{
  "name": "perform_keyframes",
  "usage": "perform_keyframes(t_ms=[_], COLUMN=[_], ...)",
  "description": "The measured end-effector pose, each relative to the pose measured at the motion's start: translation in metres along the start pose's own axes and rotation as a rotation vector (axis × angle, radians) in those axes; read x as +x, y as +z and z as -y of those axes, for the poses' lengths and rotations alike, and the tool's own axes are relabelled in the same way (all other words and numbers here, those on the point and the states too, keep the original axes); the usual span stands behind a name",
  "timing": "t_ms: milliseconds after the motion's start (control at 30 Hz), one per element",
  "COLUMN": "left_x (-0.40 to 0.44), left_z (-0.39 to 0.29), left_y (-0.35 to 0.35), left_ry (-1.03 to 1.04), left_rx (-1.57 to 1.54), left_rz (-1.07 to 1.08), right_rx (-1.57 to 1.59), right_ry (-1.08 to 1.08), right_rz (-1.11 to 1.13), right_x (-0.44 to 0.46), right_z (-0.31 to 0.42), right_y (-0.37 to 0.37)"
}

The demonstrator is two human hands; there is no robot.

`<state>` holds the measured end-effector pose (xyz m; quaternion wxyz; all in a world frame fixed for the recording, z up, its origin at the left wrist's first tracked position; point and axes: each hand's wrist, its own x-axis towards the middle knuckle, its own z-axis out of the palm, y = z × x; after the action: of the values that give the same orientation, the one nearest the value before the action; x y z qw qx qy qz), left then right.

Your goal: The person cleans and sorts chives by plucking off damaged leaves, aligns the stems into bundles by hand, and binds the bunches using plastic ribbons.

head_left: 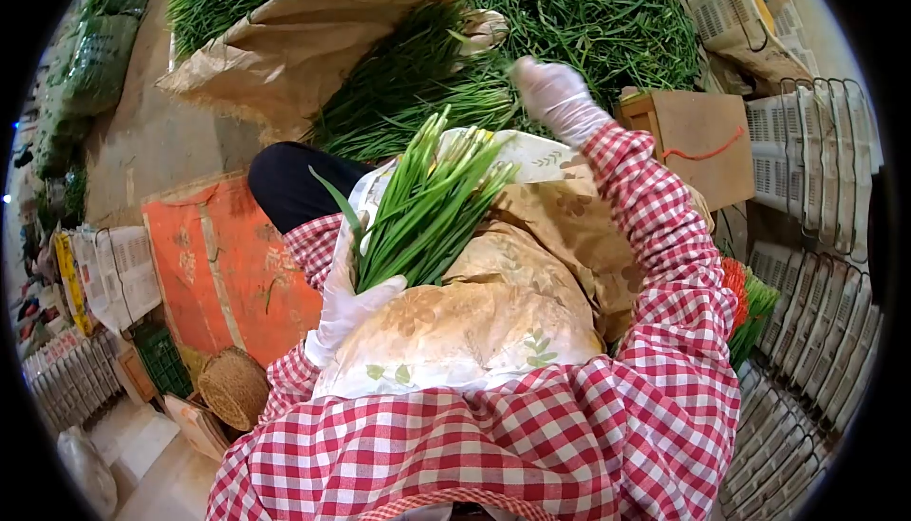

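Bunch of green stalks point(422, 213) sits in left hand point(349, 314), fingers curled round it; right hand point(558, 96) folded fist-like near loose greens point(593, 13), can't tell from here if pinching any.

Over the apron point(493, 317), in the left hand point(356, 310), I see the bunch point(422, 222). Ahead of the apron lies the heap point(607, 23), with the right hand point(558, 99) at its near side and the sack point(318, 27) to its left. The box point(702, 146) stands at the right, crates point(811, 160) farther out beyond it. On the left lies the mat point(242, 269); behind it sits the basket point(232, 386), and bags point(100, 65) stand ahead, far left.
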<state>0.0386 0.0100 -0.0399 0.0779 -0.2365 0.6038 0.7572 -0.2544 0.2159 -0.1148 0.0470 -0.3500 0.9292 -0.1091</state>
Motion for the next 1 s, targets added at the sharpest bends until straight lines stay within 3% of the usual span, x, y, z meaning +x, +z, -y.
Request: perform_keyframes(t_ms=[67,100,133,200,233,267,300,333,400,467,500,533,600,733,800,867,933,1000], left_x=[0.000,0.000,0.001,0.003,0.005,0.007,0.009,0.011,0.013,0.013,0.013,0.013,0.011,0.011,0.011,0.012,0.012,0.013], left_z=[0.000,-0.001,0.000,0.001,0.005,0.009,0.013,0.016,0.020,0.022,0.024,0.025,0.027,0.034,0.036,0.036,0.036,0.037], left_y=[-0.004,-0.006,-0.008,-0.012,-0.013,-0.013,-0.012,-0.013,-0.014,-0.017,-0.019,-0.020,-0.023,-0.030,-0.031,-0.033,-0.034,-0.037], left_ry=[-0.061,-0.123,-0.185,-0.190,-0.200,-0.212,-0.158,-0.136,-0.120,-0.116,-0.118,-0.120,-0.131,-0.158,-0.163,-0.166,-0.164,-0.156], left_rx=[-0.103,-0.206,-0.309,-0.315,-0.329,-0.342,-0.310,-0.286,-0.259,-0.250,-0.250,-0.250,-0.257,-0.267,-0.262,-0.252,-0.234,-0.200], left_rz=[0.016,0.037,0.061,0.060,0.059,0.058,0.036,0.023,0.000,-0.012,-0.016,-0.018,-0.022,-0.035,-0.036,-0.033,-0.030,-0.038], right_rx=[-0.072,-0.164,-0.257,-0.152,0.299,0.574,1.088,1.148,1.149,1.142,0.834,0.547,0.845,0.728,0.962,1.014,0.634,0.412], right_ry=[0.201,0.418,0.585,0.673,0.615,0.320,0.141,0.301,0.103,0.202,0.081,0.153,0.290,0.374,0.360,0.088,-0.174,-0.248], right_rz=[-0.060,0.139,0.187,0.206,0.291,0.258,0.439,0.723,0.562,0.595,0.219,0.121,-0.122,-0.453,-0.353,-0.366,-0.267,-0.188], right_x=[0.003,0.009,0.007,0.003,0.004,0.010,-0.004,0.003,-0.005,-0.009,-0.005,-0.001,-0.003,-0.011,-0.026,-0.038,-0.043,-0.044], right_z=[-0.035,-0.046,-0.049,-0.036,-0.023,-0.047,0.007,0.028,0.069,0.073,0.075,0.069,0.046,0.016,0.028,0.051,0.062,0.071], right_y=[0.000,-0.008,-0.008,-0.015,-0.025,0.029,-0.027,-0.029,-0.028,-0.043,-0.032,-0.028,-0.032,-0.054,-0.062,-0.064,-0.063,-0.056])
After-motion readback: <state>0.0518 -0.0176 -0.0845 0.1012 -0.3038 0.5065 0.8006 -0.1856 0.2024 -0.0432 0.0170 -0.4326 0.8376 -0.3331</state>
